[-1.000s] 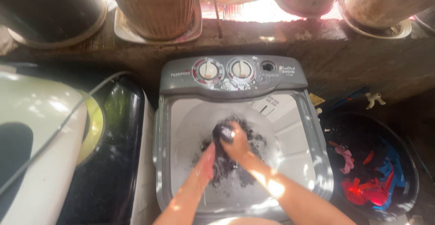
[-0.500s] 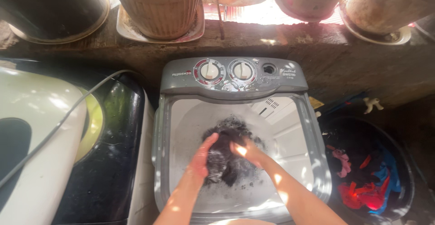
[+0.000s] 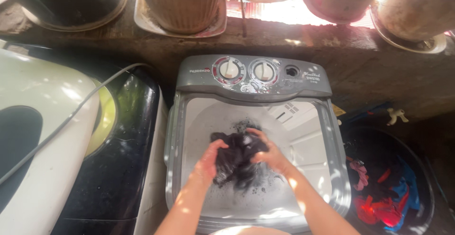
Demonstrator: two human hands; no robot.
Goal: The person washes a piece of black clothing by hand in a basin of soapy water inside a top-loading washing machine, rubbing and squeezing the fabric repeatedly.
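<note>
Two bare hands gripped a wet dark garment inside a small top-loading washing machine.

Seen from above, the left hand (image 3: 207, 161) and the right hand (image 3: 270, 153) were both clenched on the dark garment (image 3: 236, 161), a bunched black cloth held between them over sudsy water in the middle of the white tub (image 3: 303, 140). At twelve o'clock from the hands, the machine's grey control panel (image 3: 253, 76) carried two round dials. At three o'clock, a dark basin (image 3: 393, 187) held red and blue clothes. At nine o'clock lay a white appliance lid (image 3: 42, 135) with a grey cable across it. Farthest off, pots stood on a concrete ledge (image 3: 332, 45).
</note>
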